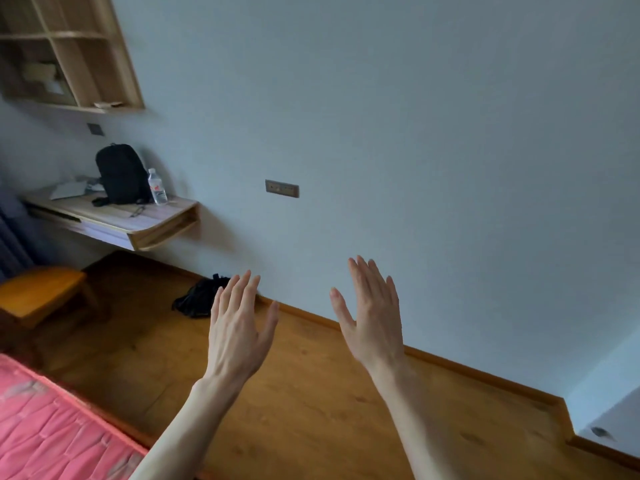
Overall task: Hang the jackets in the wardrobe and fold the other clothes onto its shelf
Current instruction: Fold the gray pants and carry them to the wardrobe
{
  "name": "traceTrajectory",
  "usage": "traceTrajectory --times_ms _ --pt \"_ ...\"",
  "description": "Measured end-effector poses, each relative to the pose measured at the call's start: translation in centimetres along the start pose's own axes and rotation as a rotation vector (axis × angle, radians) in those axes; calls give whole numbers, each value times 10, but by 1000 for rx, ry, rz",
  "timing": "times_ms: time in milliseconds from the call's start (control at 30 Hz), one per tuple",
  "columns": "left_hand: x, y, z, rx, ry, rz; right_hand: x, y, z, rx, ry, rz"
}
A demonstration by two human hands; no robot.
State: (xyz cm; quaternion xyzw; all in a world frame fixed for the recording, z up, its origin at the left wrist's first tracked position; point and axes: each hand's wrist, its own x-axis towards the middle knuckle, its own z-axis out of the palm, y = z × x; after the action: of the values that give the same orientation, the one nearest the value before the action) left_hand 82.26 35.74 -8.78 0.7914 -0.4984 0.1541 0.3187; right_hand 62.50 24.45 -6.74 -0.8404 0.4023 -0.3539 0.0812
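My left hand point(239, 323) and my right hand point(370, 313) are both raised in front of me over the wooden floor, backs toward me, fingers straight and spread. Neither holds anything. A dark bundle of cloth or a bag point(199, 297) lies on the floor against the wall, just beyond my left hand. No wardrobe and no jackets are in view.
A pink-covered bed point(52, 431) fills the lower left. A wall desk point(124, 220) carries a black backpack point(121, 174) and a water bottle point(157, 187). A wooden stool point(38, 292) stands under it, wall shelves point(69, 53) hang above. Wooden floor point(311, 427) stretches ahead.
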Motion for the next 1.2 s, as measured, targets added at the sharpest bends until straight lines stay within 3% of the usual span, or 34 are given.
traceTrajectory --times_ms 200,500,1200 --pt "80 -1 51 64 50 -128 108 44 42 49 -38 -119" --pt "152 -55 72 185 136 -276 217 32 129 194 -143 -253" --pt "295 -297 60 327 397 -534 416 -173 362 448 -310 -608"
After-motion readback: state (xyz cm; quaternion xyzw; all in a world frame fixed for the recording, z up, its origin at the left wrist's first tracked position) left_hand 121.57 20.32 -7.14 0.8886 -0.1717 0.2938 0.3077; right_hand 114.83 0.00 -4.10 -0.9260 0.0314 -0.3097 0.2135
